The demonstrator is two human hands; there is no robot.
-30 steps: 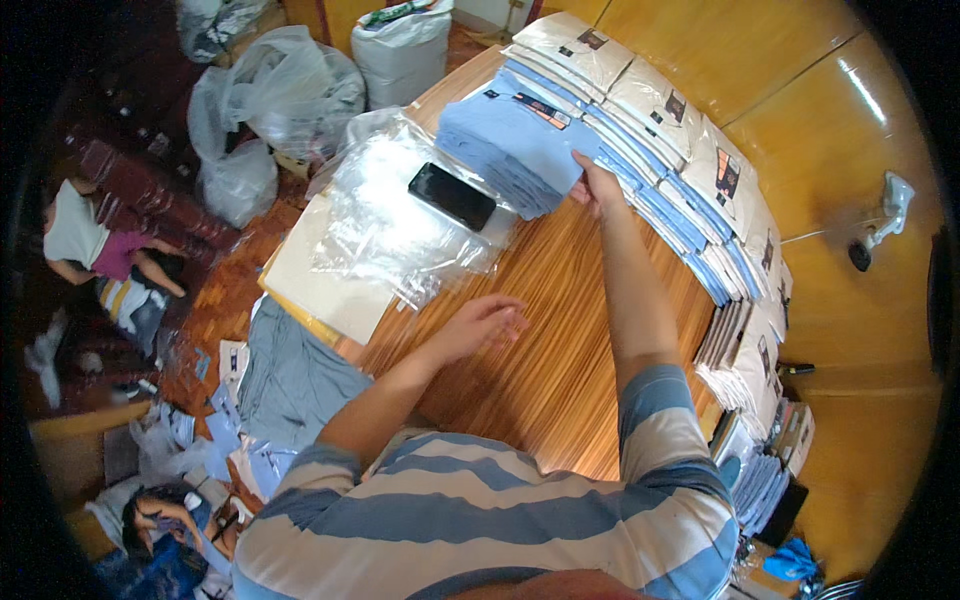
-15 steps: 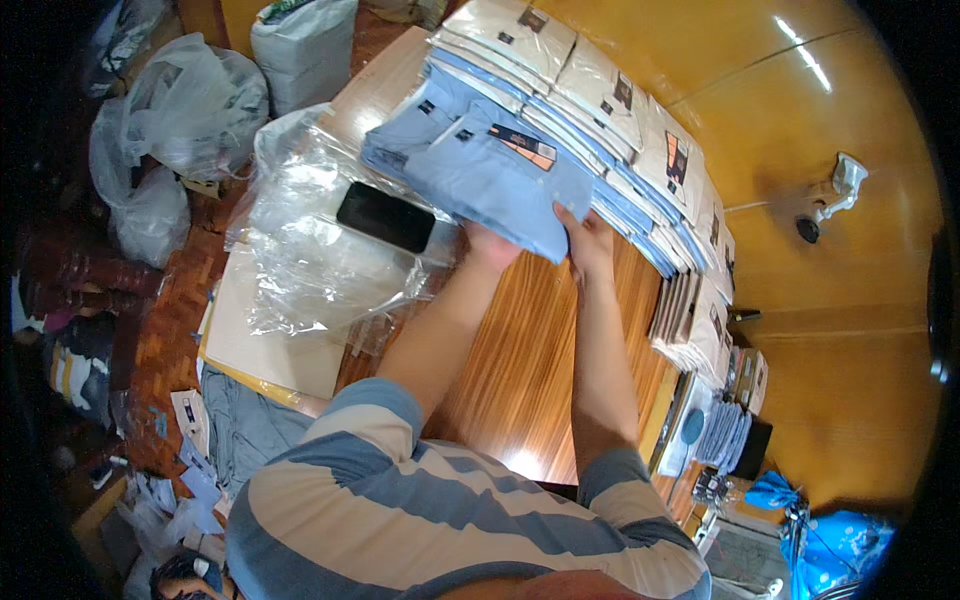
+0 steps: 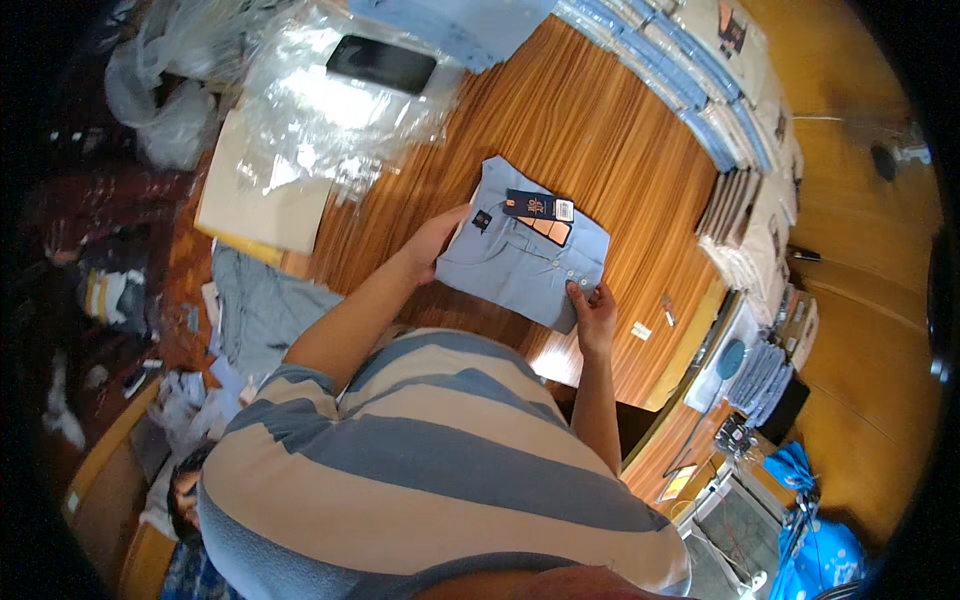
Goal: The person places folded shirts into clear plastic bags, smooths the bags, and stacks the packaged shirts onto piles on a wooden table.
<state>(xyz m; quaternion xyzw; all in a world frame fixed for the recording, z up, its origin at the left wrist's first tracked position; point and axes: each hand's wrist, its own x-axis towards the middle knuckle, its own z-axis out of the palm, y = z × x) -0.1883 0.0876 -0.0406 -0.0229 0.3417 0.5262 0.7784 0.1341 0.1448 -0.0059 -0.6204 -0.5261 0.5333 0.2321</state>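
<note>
Wood table (image 3: pixel 640 130) spans mid-frame, clothing stacks (image 3: pixel 692 88) at upper right; at centre, a folded blue shirt (image 3: pixel 510 270) is gripped at opposite edges by left hand (image 3: pixel 437 243) and right hand (image 3: pixel 596 315); a phone (image 3: pixel 380 65) lies upper left, a tag (image 3: pixel 540 207) atop the shirt.

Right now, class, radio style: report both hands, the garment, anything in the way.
Left hand holding left edge, right hand gripping lower right corner. Folded blue garment, tag facing up. Phone on clear plastic beyond, apart from garment.
</note>
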